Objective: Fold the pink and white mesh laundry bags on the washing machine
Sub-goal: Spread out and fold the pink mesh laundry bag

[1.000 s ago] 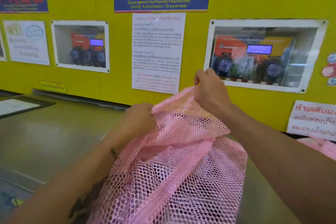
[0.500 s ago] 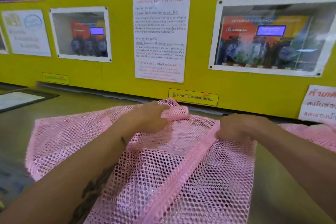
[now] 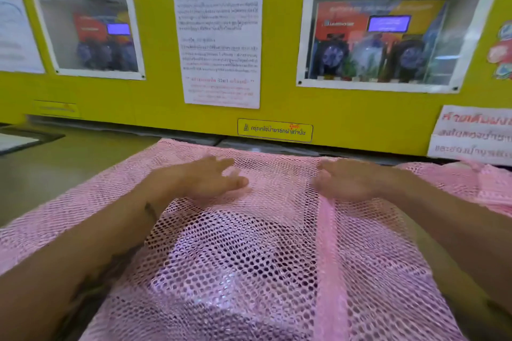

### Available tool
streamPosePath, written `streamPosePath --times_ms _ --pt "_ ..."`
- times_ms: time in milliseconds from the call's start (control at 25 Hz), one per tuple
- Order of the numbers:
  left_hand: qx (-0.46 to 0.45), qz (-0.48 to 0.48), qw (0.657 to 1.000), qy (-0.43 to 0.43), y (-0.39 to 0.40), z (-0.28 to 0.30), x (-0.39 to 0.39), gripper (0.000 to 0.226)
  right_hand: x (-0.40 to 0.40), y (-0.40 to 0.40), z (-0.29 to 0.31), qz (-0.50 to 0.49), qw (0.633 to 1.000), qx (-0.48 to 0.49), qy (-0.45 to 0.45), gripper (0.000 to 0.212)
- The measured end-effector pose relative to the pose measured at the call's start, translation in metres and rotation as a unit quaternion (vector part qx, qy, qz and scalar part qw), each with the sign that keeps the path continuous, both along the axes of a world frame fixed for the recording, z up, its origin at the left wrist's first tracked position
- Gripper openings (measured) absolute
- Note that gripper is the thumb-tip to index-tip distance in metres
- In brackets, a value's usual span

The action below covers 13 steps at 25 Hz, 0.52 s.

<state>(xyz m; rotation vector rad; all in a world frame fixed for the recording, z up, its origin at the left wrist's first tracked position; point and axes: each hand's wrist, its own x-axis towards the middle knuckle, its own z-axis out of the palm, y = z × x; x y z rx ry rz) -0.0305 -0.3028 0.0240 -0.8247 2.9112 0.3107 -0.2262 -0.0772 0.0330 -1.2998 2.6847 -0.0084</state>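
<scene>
A large pink mesh laundry bag lies spread flat on the steel top of the washing machine, its far edge close to the yellow wall. A solid pink zipper band runs down its right side. My left hand rests flat on the mesh near the far edge, fingers apart and blurred. My right hand lies flat on the mesh at the top of the zipper band, holding nothing. More pink mesh lies heaped at the right edge. No white bag is in sight.
A yellow wall rises right behind the machine top, with paper notices and two windowed dispenser boxes. A dark-framed panel sits at the far left on the machine top.
Both hands lifted the bag, laid it down and spread it out. They let go of the pinched mesh and now lie flat on it, further apart.
</scene>
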Motion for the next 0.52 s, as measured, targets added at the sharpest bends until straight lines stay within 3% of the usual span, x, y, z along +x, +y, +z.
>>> streamPosePath --times_ms 120,200,320,400,520 --pt "0.021 -0.025 0.999 -0.015 0.008 -0.014 0.000 0.102 0.010 0.004 -0.008 -0.006 0.991 0.112 -0.070 0.094" --pt "0.015 -0.027 0.999 -0.013 0.007 -0.015 0.000 0.103 0.003 0.005 -0.009 -0.007 0.992 0.109 -0.055 0.098" --pt "0.009 -0.054 0.999 -0.005 0.019 -0.003 -0.003 0.081 -0.006 0.016 -0.013 0.004 0.995 0.095 -0.042 0.108" --pt "0.006 -0.052 0.999 -0.002 0.029 0.004 -0.009 0.080 -0.002 0.034 -0.013 0.040 0.996 0.050 -0.054 0.100" --pt "0.010 -0.040 0.999 0.008 0.047 0.011 -0.020 0.087 -0.009 0.072 0.017 0.059 0.993 -0.089 -0.055 0.077"
